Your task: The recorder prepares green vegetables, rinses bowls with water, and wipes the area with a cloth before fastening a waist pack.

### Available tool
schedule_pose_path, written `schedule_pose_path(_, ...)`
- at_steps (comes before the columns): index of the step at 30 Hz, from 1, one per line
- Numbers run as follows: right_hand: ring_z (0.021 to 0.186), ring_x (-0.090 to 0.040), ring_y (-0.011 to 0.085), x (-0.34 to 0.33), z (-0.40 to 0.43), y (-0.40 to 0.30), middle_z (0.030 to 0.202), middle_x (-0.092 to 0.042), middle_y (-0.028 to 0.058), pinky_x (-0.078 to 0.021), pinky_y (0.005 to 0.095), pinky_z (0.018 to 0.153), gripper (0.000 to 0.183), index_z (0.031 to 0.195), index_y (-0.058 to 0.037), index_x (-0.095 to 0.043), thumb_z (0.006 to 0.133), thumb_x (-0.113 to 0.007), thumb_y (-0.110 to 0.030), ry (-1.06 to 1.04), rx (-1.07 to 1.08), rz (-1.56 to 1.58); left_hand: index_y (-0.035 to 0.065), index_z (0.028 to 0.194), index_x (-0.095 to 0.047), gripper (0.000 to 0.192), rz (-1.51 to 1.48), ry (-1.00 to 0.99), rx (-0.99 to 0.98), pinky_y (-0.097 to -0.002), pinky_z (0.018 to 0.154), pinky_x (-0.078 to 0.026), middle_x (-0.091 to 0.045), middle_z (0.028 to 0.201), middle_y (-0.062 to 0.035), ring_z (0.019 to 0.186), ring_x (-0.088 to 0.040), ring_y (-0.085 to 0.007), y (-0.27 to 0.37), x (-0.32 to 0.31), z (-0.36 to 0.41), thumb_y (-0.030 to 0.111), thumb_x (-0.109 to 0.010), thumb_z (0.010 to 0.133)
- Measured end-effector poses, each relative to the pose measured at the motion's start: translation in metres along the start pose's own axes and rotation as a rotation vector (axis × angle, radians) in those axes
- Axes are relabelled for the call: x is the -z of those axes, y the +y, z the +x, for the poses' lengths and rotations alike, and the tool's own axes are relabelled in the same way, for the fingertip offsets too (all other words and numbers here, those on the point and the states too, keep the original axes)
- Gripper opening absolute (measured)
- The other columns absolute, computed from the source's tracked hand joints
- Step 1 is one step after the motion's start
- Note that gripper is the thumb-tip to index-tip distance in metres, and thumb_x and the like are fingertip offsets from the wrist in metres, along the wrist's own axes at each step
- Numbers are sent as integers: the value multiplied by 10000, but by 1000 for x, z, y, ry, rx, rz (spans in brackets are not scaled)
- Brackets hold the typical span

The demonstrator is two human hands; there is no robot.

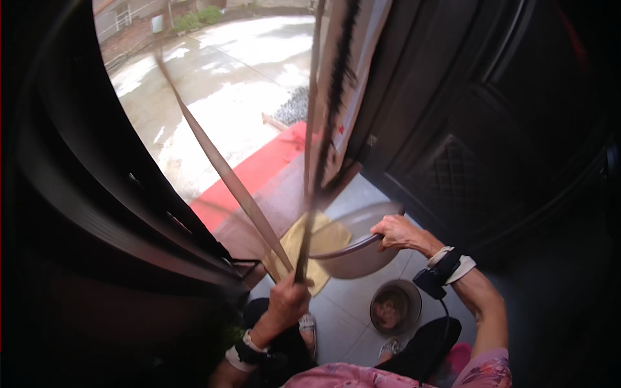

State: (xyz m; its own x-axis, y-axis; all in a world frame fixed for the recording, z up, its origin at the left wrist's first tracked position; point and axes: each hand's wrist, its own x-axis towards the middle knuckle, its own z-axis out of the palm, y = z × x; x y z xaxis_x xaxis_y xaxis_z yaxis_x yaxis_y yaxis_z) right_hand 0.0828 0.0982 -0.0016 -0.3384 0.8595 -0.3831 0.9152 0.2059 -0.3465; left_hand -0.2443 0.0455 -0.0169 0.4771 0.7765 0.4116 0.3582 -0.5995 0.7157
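My left hand is closed around the lower end of a long flat beige strip and a dark strip with a fuzzy edge. Both run up through the doorway and look like parts of a door curtain. My right hand grips the dark rim of a wide, deep basin, which it holds tilted above the floor. The basin's inside is blurred, so its contents cannot be told. A yellow mat lies on the floor beneath and beyond it.
A round bucket with something pinkish inside stands near my feet. Dark door panels flank the doorway. Past the threshold are a red-edged step and a sunlit paved yard. Something bright pink sits at my right.
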Motion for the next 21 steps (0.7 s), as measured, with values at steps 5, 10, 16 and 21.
schedule_pose_path(5, 791, -515, 219, 31, -83, -31, 720, -515, 28, -440, 336, 550, 113, 715, -96, -525, 671, -591, -15, 455, 163, -455, 16, 811, -577, 138, 92, 69, 130, -407, 576, -440, -548, 724, -186, 646, -566, -356, -59, 41, 52, -62, -519, 713)
schedule_pose_path(10, 793, -512, 179, 38, -134, -47, 672, -486, 7, -429, 309, 565, 112, 642, -104, -482, 685, -585, -114, 664, 79, -547, 53, 841, -555, 131, 215, 74, 145, -345, 561, -415, -530, 663, -125, 611, -539, -232, -131, 61, 119, -27, -467, 786)
schedule_pose_path(16, 771, -504, 171, 27, -168, -54, 657, -467, 7, -409, 311, 544, 144, 625, -105, -461, 685, -588, -130, 653, 25, -592, 52, 951, -557, 196, 130, -139, 188, -349, 628, -426, -499, 689, -117, 666, -500, -234, -189, 46, 175, 9, -442, 798)
schedule_pose_path(21, 803, -504, 192, 39, -182, -65, 683, -443, 22, -391, 314, 577, 111, 670, -103, -473, 685, -583, -107, 676, 10, -552, 71, 1270, -487, 525, 287, -490, 132, -351, 647, -469, -612, 827, -131, 730, -583, -219, -195, 46, 227, 286, -640, 817)
